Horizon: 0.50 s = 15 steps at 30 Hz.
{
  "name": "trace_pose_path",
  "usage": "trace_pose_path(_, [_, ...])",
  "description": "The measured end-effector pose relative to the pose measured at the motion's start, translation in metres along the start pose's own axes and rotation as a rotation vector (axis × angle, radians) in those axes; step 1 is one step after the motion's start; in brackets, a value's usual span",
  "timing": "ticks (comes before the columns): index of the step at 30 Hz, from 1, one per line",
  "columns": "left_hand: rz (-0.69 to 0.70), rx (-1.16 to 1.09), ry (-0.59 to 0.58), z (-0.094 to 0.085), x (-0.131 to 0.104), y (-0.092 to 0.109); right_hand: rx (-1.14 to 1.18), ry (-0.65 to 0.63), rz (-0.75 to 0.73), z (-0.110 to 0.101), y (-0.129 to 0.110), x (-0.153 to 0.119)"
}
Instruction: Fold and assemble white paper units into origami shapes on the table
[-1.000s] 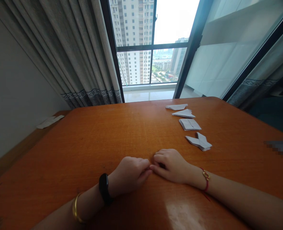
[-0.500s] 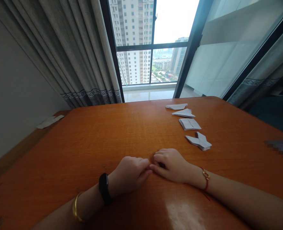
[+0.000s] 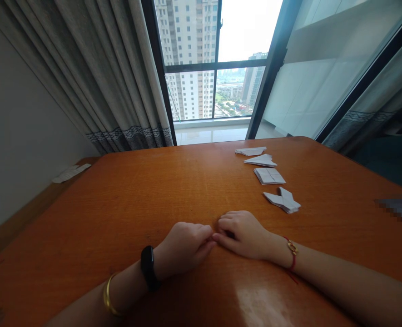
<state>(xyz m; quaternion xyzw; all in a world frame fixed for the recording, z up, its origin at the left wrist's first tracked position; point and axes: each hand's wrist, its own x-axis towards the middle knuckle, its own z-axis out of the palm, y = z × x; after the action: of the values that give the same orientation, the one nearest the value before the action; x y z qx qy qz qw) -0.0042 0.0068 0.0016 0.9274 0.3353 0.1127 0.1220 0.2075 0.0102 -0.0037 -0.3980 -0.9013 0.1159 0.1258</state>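
Observation:
On the wooden table [image 3: 146, 195], my left hand [image 3: 185, 247] rests with its fingers curled in, and nothing shows in it. My right hand [image 3: 243, 234] lies just to the right, its fingers also bent under and no object visible in them. The two hands meet, or nearly meet, at the thumbs and fingertips. Closest to my right hand is a folded white paper piece [image 3: 284, 200] with several points. Behind it are a folded paper square [image 3: 269, 175], a pointed paper fold [image 3: 261, 160] and a narrow paper fold [image 3: 250, 151], arranged in a row toward the far edge.
A flat pale sheet [image 3: 71, 173] lies on a ledge beyond the table's left edge. At the right edge of the table sits a pixelated grey patch [image 3: 400, 211]. A grey curtain [image 3: 119, 81] and a glass door frame [image 3: 272, 68] stand past the far side.

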Motion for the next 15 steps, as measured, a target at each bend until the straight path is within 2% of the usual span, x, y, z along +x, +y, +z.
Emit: trace_pose_path(15, [0.008, 0.008, 0.000, 0.0005, -0.0002, -0.0005, 0.002, -0.003, 0.013, -0.0018, -0.0010, -0.0003])
